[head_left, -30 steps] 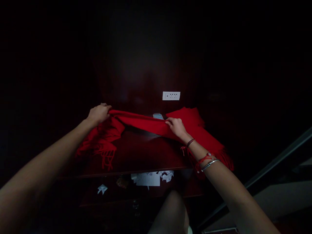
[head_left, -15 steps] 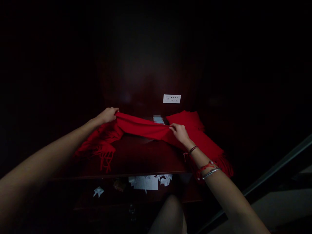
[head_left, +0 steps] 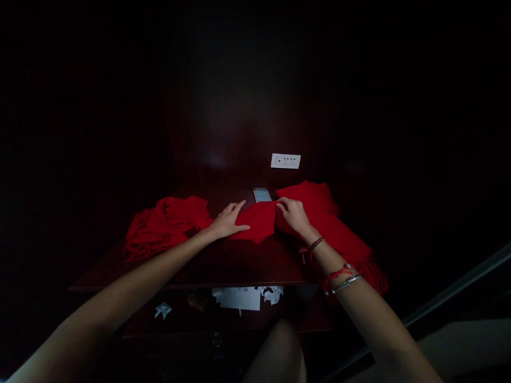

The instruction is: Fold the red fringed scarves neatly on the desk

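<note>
A red fringed scarf [head_left: 257, 221] lies across the dark wooden shelf [head_left: 235, 266], bunched at the left and spread flat at the middle. My left hand [head_left: 229, 221] rests on its middle part with thumb and fingers apart. Beside it, my right hand [head_left: 293, 213] pinches the scarf's upper edge between thumb and fingers. Under and around the right hand lies more red cloth [head_left: 343, 234], folded, with a fringe at its lower right. Whether both red parts are one piece, I cannot tell.
Behind the scarf a lit phone [head_left: 262, 195] lies near the back wall, below a white socket plate [head_left: 286, 161]. On the lower shelf are a sheet of paper [head_left: 240, 299] and crumpled scraps [head_left: 163, 310]. My knee [head_left: 279, 351] is close below.
My left hand has let go of the scarf's raised left part and moved right, close to my right hand. The stretched cloth has dropped onto the shelf. My right hand keeps its pinch.
</note>
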`<state>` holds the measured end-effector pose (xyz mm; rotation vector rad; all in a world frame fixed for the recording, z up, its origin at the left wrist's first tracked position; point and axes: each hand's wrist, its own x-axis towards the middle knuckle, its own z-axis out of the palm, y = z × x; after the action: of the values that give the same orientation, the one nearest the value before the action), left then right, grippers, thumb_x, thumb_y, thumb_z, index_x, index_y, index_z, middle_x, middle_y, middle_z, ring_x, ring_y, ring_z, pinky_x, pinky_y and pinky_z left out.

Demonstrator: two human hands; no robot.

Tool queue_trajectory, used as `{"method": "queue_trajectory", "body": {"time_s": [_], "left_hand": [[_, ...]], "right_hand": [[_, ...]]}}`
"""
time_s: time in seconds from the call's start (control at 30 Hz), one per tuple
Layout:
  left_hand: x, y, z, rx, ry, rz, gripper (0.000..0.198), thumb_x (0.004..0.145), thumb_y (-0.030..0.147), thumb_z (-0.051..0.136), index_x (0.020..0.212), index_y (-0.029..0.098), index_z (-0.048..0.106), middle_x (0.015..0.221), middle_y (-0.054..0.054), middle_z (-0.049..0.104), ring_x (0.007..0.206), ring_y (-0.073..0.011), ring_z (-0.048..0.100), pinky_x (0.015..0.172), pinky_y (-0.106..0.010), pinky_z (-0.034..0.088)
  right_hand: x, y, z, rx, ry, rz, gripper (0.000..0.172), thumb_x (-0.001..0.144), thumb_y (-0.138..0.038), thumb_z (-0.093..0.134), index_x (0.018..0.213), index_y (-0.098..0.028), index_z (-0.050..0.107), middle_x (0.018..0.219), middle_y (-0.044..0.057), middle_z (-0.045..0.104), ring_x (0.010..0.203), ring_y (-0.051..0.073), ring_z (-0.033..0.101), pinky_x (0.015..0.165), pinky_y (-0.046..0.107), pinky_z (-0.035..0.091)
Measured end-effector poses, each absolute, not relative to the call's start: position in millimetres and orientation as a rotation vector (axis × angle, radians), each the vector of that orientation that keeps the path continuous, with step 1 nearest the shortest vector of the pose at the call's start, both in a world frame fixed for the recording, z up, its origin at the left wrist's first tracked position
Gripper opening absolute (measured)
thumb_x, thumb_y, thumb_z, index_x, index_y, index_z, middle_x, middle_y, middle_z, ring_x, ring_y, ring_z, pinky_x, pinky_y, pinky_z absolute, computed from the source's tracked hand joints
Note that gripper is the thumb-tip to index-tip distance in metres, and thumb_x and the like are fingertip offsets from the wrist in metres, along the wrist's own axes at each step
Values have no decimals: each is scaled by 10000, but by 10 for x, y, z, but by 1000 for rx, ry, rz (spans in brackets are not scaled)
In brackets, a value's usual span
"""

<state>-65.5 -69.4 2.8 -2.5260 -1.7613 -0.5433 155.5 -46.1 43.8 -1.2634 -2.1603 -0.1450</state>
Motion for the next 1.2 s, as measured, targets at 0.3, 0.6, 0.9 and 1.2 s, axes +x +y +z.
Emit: {"method": "queue_trajectory", "body": {"time_s": [0.3, 0.6, 0.9, 1.2], "left_hand": [[-938, -394, 383, -2707, -1596, -624, 232, 755, 292, 461, 906, 144, 555, 862, -46, 613, 780, -161, 557, 694, -237, 395], [-890, -640, 510, -2767, -1356, -524, 286, 837, 267, 334, 1106, 191, 398, 1014, -44, 556, 875, -149, 527, 743, -240, 384], [-1106, -539, 242, -2398, -1584, -35, 344, 702, 133, 427, 1044, 137, 464, 989, -128, 540, 881, -232, 536, 683, -303, 429], [-1195, -715, 488, -2668, -1438, -367, 564, 798, 164, 356, 1309, 151, 118, 744, -17, 574, 616, -115, 538, 589, -201, 402]], "right_hand": [[1704, -430, 417, -1340, -2063, -170, 213, 823, -219, 401, 924, -168, 580, 878, 64, 633, 793, 168, 567, 680, 233, 383], [1737, -374, 403, -1273, -2147, -45, 192, 817, -221, 423, 884, -174, 597, 836, 54, 645, 774, 148, 572, 665, 210, 381], [1771, -428, 350, -1292, -2096, -110, 200, 819, -209, 405, 892, -178, 588, 844, 57, 642, 774, 157, 569, 677, 221, 382], [1896, -332, 359, -1398, -2017, -103, 188, 815, -214, 417, 871, -168, 591, 827, 58, 642, 760, 156, 569, 649, 214, 381]]}}
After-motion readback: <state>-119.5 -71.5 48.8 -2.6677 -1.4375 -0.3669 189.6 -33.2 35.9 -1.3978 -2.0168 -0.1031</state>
